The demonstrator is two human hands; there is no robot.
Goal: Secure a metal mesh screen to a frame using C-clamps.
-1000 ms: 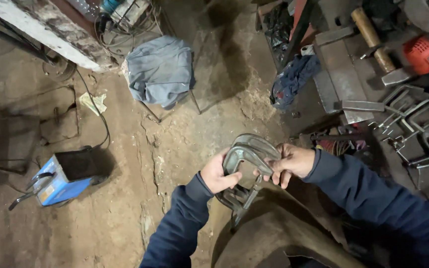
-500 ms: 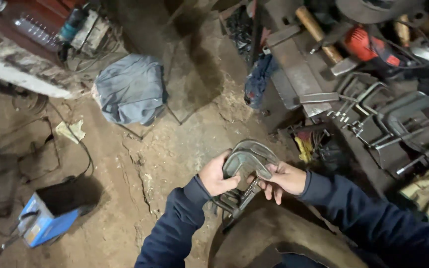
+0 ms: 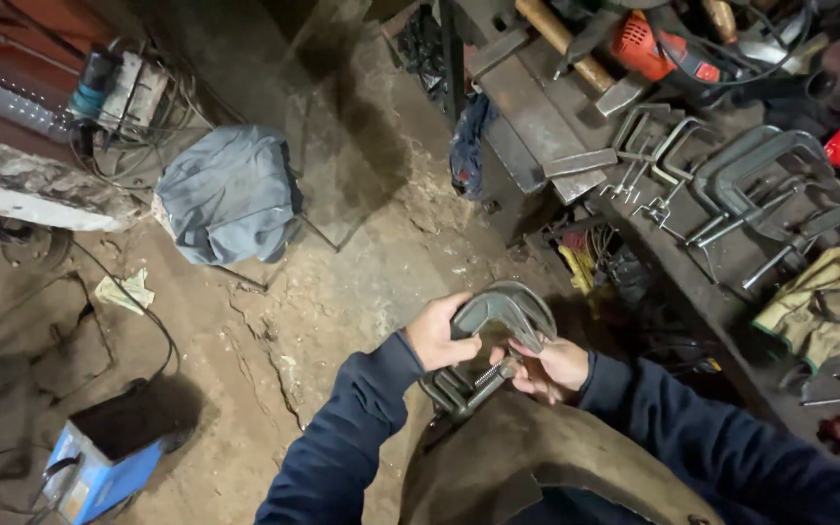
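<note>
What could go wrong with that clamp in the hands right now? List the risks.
1. The right hand has fingers at the screw of the metal clamp; they might get pinched as it turns.
2. The left hand grips only the curved frame; the heavy clamp could slip and drop onto the lap or the dirt floor.
3. The cluttered workbench sits close beside the right sleeve, which may snag the other clamps.

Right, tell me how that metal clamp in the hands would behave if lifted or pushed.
The C-clamp looks like thick cast metal, so probably rigid and heavy for its size. Its curved frame gives the left hand a sure hold. The threaded screw by the right hand may turn freely. Laid flat, it seems unlikely to roll.
</note>
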